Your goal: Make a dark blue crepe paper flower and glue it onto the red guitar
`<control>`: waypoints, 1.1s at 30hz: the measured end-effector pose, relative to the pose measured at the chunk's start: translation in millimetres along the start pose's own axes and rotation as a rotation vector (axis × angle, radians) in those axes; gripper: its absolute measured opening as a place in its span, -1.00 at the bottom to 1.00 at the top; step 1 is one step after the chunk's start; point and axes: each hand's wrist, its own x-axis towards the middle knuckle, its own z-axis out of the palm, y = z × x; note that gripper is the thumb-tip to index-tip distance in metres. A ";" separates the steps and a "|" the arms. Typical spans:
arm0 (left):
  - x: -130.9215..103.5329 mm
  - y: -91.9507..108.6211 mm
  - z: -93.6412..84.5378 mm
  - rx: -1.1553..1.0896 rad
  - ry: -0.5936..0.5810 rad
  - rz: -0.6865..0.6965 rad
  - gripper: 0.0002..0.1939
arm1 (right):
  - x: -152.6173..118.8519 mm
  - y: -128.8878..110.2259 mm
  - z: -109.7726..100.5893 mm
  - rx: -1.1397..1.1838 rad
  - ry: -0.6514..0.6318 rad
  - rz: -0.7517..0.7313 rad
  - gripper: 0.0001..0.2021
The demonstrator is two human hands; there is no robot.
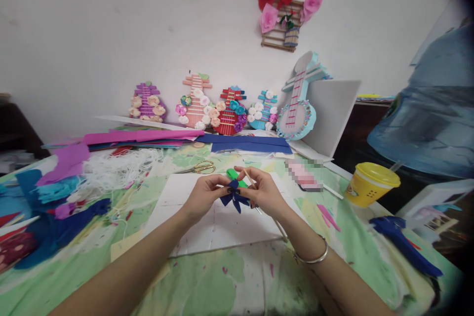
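A dark blue crepe-paper flower (pixel 235 198) is held over a white board (pixel 196 229), its pointed petals hanging down. My left hand (pixel 208 195) is closed, with thumb and fingertips pinching the flower's left side. From the right, my right hand (pixel 264 190) is closed too, its thumb against the flower. A thin wooden stick (pixel 249 177) runs through the fingers of my right hand, and its lower end comes out below the palm. Behind the flower shows a bright green object (pixel 232 174), partly hidden by my fingers. Gold-handled scissors (pixel 204 167) lie beyond the board.
White string (pixel 126 173) and coloured paper scraps (pixel 68 163) are heaped at left. At right are a phone (pixel 303 176), a yellow-lidded cup (pixel 372 185) and a blue glue gun (pixel 407 244). Flower-decorated paper instruments (pixel 229 111) stand along the wall.
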 end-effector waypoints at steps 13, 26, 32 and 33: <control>-0.3 -1.1 -0.6 -0.039 -0.042 -0.021 -0.78 | 1.9 5.2 -0.1 0.017 -0.023 0.036 -0.81; 0.8 -2.5 -1.7 -0.041 -0.030 -0.012 -0.78 | 3.4 10.7 -1.3 -0.088 -0.071 0.107 -0.89; 2.5 -3.9 -1.3 0.062 0.043 0.025 -0.79 | 4.2 13.1 -1.8 -0.201 0.052 0.099 -0.87; 2.2 -3.9 -1.1 0.073 0.057 0.029 -0.80 | 4.3 13.9 -1.7 -0.222 0.072 0.095 -0.86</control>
